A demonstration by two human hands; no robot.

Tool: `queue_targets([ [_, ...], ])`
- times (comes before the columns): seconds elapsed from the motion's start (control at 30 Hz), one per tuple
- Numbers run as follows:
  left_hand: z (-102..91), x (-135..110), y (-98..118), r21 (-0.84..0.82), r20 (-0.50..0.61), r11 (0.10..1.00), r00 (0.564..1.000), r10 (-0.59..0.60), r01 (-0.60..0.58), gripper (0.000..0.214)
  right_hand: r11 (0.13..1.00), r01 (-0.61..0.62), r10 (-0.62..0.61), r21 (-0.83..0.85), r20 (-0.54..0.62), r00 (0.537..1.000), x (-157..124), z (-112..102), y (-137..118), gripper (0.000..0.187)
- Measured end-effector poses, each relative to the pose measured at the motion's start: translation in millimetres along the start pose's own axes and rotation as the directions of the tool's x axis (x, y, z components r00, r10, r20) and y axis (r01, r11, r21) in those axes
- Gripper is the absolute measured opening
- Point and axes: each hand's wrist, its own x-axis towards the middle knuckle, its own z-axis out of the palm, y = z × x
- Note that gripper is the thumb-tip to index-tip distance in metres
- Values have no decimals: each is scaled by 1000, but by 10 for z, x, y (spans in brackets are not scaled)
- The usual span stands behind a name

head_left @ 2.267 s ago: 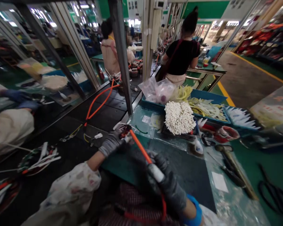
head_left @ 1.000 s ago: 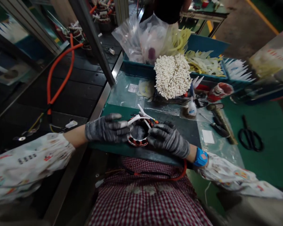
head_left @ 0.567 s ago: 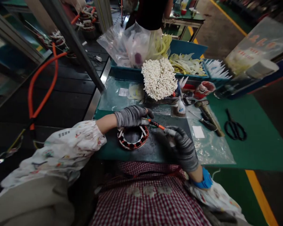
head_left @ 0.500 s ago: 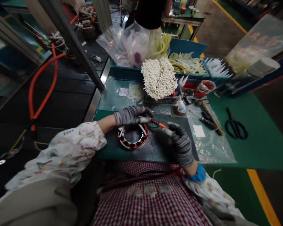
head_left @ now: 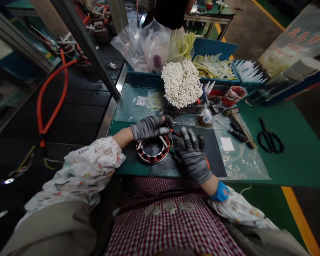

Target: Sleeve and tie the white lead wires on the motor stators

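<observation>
A stator ring (head_left: 152, 152) with copper windings and white sleeved leads lies on the dark mat (head_left: 216, 156) at the bench's near edge. My left hand (head_left: 148, 127), in a grey glove, reaches over the ring's far rim with its fingers pinched on a white lead. Just right of the ring, my gloved right hand (head_left: 193, 153) lies over an orange tool (head_left: 207, 163). That tool's tip (head_left: 175, 133) shows by my left fingertips. The right fingers point away from me, fairly straight.
Behind the mat stand a bundle of white tubes (head_left: 181, 83), a glue bottle (head_left: 207, 116), a red cup (head_left: 233, 94) and blue trays (head_left: 216, 48) of sleeves. Black scissors (head_left: 270, 140) lie right. An orange hose (head_left: 52, 103) crosses the black conveyor left. Another person (head_left: 170, 12) stands beyond.
My right hand has moved in towards the stator and now lies over the tool, which it held out at an angle before. My left hand stays on the ring's rim.
</observation>
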Motion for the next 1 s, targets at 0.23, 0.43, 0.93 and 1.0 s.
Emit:
queue_targets([
  [0.23, 258, -309, 590, 499, -91, 850, 965, 244, -168, 66, 847, -98, 116, 523, -3, 993, -130, -563, 192, 27],
  [0.43, 512, -344, 609, 393, -229, 918, 961, 152, -52, 30, 785, -79, 148, 615, -62, 987, 10, -626, 145, 41],
  [0.93, 410, -458, 571, 473, -323, 878, 914, 247, -70, 46, 634, 177, -65, 753, -176, 982, 207, -590, -29, 20],
  [1.0, 509, -553, 635, 549, -317, 834, 908, 275, -61, 51, 664, 120, 19, 738, -177, 984, 185, -595, -9, 24],
])
